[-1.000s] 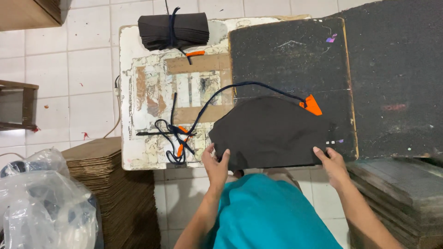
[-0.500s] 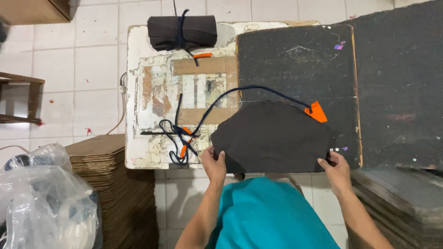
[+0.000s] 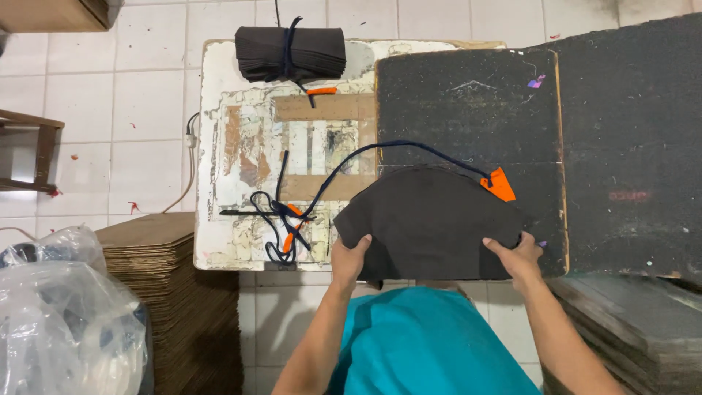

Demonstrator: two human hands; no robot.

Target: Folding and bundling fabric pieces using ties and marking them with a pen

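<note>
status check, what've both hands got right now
Left hand and right hand both grip black fabric stack. Dark cord and orange tag lie across it.

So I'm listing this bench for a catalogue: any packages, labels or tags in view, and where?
Orange tag: small angular tab at the dark cord's end, on the black fabric stack that both hands grip.
Second orange tag: narrow strip under the tied black bundle at the bench's far edge.
Clear plastic bag: crumpled, lower left.
</note>
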